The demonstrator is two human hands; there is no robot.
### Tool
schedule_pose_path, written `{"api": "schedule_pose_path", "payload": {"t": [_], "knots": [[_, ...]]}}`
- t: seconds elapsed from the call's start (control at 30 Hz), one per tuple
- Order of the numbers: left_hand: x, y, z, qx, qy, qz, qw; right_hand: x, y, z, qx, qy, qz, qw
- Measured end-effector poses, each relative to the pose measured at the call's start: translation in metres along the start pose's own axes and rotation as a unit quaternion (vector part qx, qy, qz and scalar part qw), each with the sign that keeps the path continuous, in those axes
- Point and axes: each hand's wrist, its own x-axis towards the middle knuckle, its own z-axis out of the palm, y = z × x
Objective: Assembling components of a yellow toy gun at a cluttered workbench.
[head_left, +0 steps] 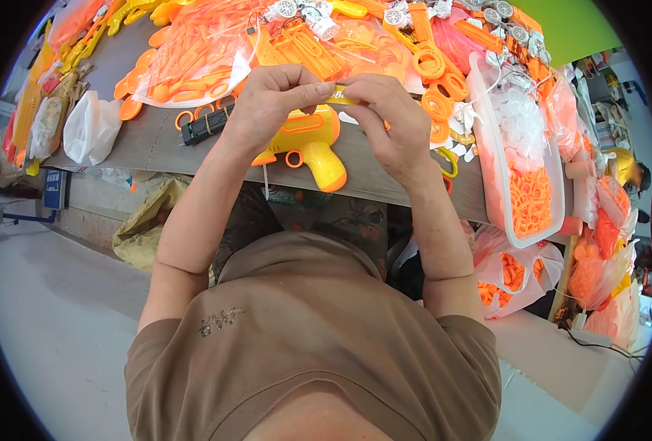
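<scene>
My left hand [276, 99] and my right hand [393, 121] meet above the near part of the table. Between their thumbs and fingers they pinch a small yellow strip [342, 95] with pale marks, one end in each hand. Whether it is a sticker or a plastic part I cannot tell. Just beneath lies a yellow toy gun body [312, 143] with orange parts, its grip turned toward me. My hands cover some of its upper side. A thin white strip hangs from its left end over the table edge.
Orange plastic parts [201, 51] are heaped at the back, with a black block [207, 126] left of the gun. A white bag [91, 128] stands farther left. At right, a clear tub [557, 213] holds small orange pieces; a plastic bag [539, 246] sits below.
</scene>
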Motion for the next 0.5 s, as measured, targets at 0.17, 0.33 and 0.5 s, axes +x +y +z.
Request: {"api": "schedule_pose_path", "payload": {"t": [0.17,0.33,0.5], "knots": [[-0.01,0.0,-0.005,0.07,0.036,0.01,0.997,-0.004,0.003,0.003,-0.059,0.014,-0.073,0.995],[-0.034,-0.028,-0.036,0.352,0.095,0.25,0.897,-0.011,0.02,-0.004,-0.118,-0.044,0.029,0.992],[-0.052,-0.055,-0.045,0.483,0.029,0.309,0.819,-0.019,0.035,-0.002,-0.14,-0.11,0.046,0.983]]}}
